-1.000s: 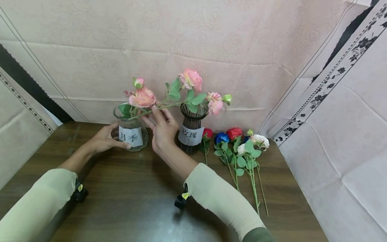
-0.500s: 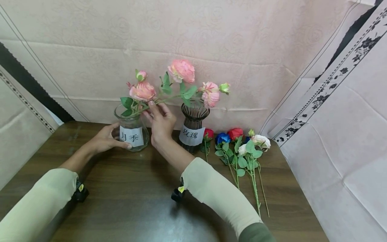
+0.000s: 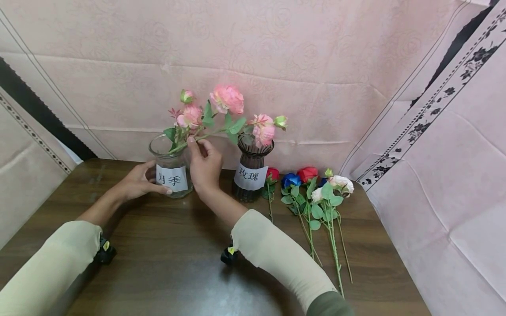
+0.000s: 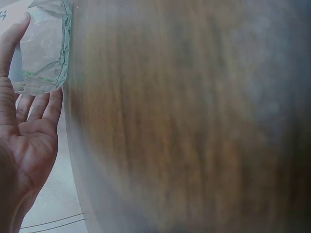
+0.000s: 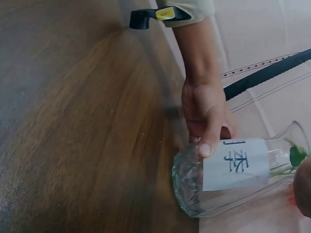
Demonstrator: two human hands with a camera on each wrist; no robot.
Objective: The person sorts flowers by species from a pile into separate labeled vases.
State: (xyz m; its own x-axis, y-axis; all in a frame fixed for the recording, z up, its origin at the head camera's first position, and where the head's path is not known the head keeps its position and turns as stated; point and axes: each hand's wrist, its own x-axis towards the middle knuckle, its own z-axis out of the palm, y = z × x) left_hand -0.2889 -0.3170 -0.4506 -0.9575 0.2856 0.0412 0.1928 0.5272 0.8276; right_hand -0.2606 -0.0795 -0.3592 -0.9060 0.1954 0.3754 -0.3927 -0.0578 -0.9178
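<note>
My left hand point(image 3: 136, 184) grips the clear glass vase point(image 3: 168, 161) low down, thumb across its white paper label point(image 3: 171, 177) and fingers behind. That vase stands upright at the table's back left; in the right wrist view the vase point(image 5: 194, 194) shows the thumb on its side. Above its mouth, my right hand point(image 3: 206, 164) pinches the green stem of an artificial pink flower point(image 3: 227, 98), which leans right. The stem's lower end is at the vase mouth. More pink blooms point(image 3: 189, 116) rise on the left; whether they share that stem, I cannot tell.
A dark ribbed vase point(image 3: 257, 151) with a white label stands right of my right hand. Beyond it lie a red rose point(image 3: 272, 174), a blue rose point(image 3: 290, 180), another red rose point(image 3: 307, 174) and white flowers point(image 3: 341, 184) on the wooden table point(image 3: 158, 263). Pale cloth hangs behind.
My right hand has moved slightly left, toward the clear vase. The pink blooms have shifted left with it, rising and then dipping a little. My left hand has stayed on the vase.
</note>
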